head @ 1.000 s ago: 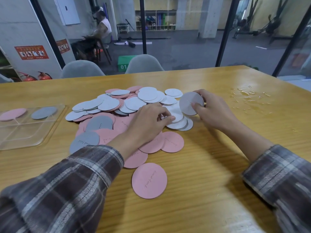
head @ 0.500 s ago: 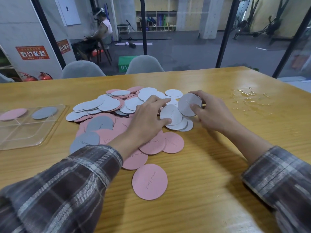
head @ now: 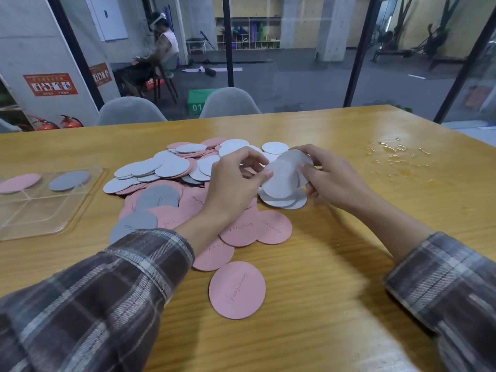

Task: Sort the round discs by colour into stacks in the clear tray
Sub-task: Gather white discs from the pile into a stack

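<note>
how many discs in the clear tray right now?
2: a pink disc in the far-left compartment of the clear tray, and a grey disc in the compartment to its right. More could be hidden beneath either.

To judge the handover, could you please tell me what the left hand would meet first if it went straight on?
Probably the pale discs held in the right hand: the left hand points right at them, its thumb on the front disc's edge. Depth is unclear.

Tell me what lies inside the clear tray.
The clear tray holds a pink disc and a grey disc, in separate far compartments. Whether more lie beneath them cannot be seen.
</note>
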Demonstrator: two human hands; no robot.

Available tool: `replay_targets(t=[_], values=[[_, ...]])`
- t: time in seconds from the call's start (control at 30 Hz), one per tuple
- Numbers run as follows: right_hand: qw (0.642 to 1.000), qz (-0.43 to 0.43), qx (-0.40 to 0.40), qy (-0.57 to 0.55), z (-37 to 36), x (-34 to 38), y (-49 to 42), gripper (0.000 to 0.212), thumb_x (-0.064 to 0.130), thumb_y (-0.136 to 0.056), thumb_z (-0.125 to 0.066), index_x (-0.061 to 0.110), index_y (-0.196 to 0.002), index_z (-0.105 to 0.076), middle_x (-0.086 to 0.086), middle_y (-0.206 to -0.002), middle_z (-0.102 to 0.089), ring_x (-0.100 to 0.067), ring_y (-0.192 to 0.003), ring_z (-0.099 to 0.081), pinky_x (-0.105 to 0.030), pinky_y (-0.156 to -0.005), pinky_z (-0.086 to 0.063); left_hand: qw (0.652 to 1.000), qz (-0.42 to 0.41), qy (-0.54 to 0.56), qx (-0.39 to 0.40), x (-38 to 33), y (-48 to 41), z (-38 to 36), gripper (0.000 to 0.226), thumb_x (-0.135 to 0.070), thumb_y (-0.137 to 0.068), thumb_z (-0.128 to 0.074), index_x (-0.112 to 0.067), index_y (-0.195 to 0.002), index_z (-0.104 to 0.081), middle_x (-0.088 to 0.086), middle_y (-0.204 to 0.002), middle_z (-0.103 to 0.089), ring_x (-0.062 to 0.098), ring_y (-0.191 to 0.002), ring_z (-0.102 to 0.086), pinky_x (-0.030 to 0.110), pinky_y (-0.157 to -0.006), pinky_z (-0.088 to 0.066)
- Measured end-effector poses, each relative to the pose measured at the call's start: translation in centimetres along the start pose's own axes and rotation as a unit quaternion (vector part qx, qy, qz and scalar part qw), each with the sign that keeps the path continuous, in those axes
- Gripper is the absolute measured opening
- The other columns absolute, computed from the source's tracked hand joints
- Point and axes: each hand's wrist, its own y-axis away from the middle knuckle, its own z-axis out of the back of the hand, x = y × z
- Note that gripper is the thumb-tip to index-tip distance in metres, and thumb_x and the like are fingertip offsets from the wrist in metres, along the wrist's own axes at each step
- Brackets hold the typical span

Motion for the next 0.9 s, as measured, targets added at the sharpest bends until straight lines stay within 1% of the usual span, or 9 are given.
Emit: replay_targets(t=[0.2, 0.27, 0.33, 0.4, 0.5, 0.6, 0.67, 0.8, 0.9], values=[[0.999, 0.017, 0.030, -0.038, -0.5, 0.1, -0.1, 0.031, 0.013, -0.106, -0.041, 0.024, -0.123, -0.065, 0.006, -0.078, -0.061, -0.015, -0.058, -0.061, -0.030, -0.058, -0.048, 0.999, 0.015, -0.036, -0.023, -0.1, 0.1, -0.3, 0.013, -0.021, -0.081, -0.087, -0.020, -0.087, -0.076, -0.007, -0.073, -0.073, 0.006, -0.061, -0.069, 0.015, -0.063, -0.053], [0.998, 0.031, 0.041, -0.033, -0.6, 0.2, 0.0, 0.026, 0.018, -0.106, -0.047, 0.024, -0.124, -0.065, 0.014, -0.078, -0.063, -0.016, -0.060, -0.063, -0.027, -0.058, -0.049, 0.999, 0.020, -0.038, -0.024, -0.3, 0.2, -0.3, 0.012, -0.022, -0.082, -0.087, -0.018, -0.083, -0.076, -0.006, -0.067, -0.074, 0.005, -0.060, -0.071, 0.018, -0.065, -0.056], [0.998, 0.048, 0.047, -0.018, -0.6, 0.2, 0.2, 0.023, 0.020, -0.102, -0.057, 0.025, -0.123, -0.064, 0.022, -0.079, -0.065, -0.007, -0.060, -0.063, -0.018, -0.056, -0.048, 0.999, 0.028, -0.031, -0.016, -0.4, 0.3, -0.3, 0.012, -0.022, -0.083, -0.086, -0.016, -0.082, -0.075, -0.004, -0.064, -0.074, 0.005, -0.058, -0.072, 0.022, -0.066, -0.058], [0.997, 0.057, 0.046, -0.013, -0.7, 0.1, 0.3, 0.025, 0.018, -0.100, -0.062, 0.025, -0.123, -0.064, 0.021, -0.091, -0.067, 0.000, -0.065, -0.064, -0.014, -0.058, -0.046, 0.999, 0.030, -0.030, -0.013, -0.3, 0.4, -0.4, 0.013, -0.025, -0.084, -0.086, -0.018, -0.083, -0.075, -0.004, -0.064, -0.074, 0.007, -0.058, -0.072, 0.027, -0.069, -0.059], [0.998, 0.059, 0.017, 0.033, -0.5, -0.3, 0.0, 0.028, 0.019, -0.099, -0.062, 0.025, -0.126, -0.063, 0.014, -0.105, -0.069, -0.008, -0.090, -0.067, -0.023, -0.072, -0.051, 0.995, 0.002, -0.101, -0.008, 0.4, 0.3, -0.5, 0.020, -0.041, -0.080, -0.086, -0.025, -0.083, -0.074, -0.009, -0.068, -0.072, 0.005, -0.067, -0.069, 0.034, -0.074, -0.059], [0.997, 0.042, 0.000, 0.064, -0.1, -0.7, -0.3, 0.030, 0.022, -0.099, -0.061, 0.026, -0.129, -0.062, 0.010, -0.110, -0.069, -0.019, -0.098, -0.066, -0.035, -0.082, -0.053, 0.980, -0.006, -0.191, 0.058, 0.7, 0.5, -0.5, 0.043, -0.060, -0.072, -0.085, -0.025, -0.096, -0.077, -0.012, -0.084, -0.070, 0.008, -0.079, -0.064, 0.038, -0.080, -0.057], [0.997, 0.032, -0.004, 0.066, 0.0, -1.0, -0.4, 0.030, 0.024, -0.099, -0.060, 0.027, -0.129, -0.061, 0.010, -0.110, -0.068, -0.021, -0.101, -0.064, -0.034, -0.080, -0.051, 0.975, -0.006, -0.204, 0.086, 0.7, 0.5, -0.4, 0.051, -0.064, -0.070, -0.084, -0.024, -0.101, -0.078, -0.012, -0.089, -0.068, 0.010, -0.085, -0.063, 0.040, -0.084, -0.056], [0.996, 0.021, -0.034, 0.079, 0.0, -1.2, -0.5, 0.032, 0.022, -0.099, -0.059, 0.025, -0.131, -0.061, 0.007, -0.113, -0.067, -0.021, -0.106, -0.060, -0.032, -0.086, -0.048, 0.973, -0.020, -0.209, 0.095, 0.5, 0.6, -0.2, 0.050, -0.062, -0.072, -0.084, -0.023, -0.104, -0.080, -0.013, -0.091, -0.067, 0.011, -0.088, -0.061, 0.042, -0.087, -0.053], [0.995, 0.015, -0.052, 0.080, 0.2, -1.2, -0.6, 0.031, 0.020, -0.099, -0.058, 0.023, -0.130, -0.061, 0.005, -0.113, -0.067, -0.021, -0.105, -0.060, -0.030, -0.083, -0.045, 0.974, -0.019, -0.207, 0.095, 0.7, 0.7, -0.2, 0.049, -0.063, -0.072, -0.084, -0.024, -0.101, -0.081, -0.011, -0.094, -0.069, 0.012, -0.090, -0.063, 0.043, -0.089, -0.053]])
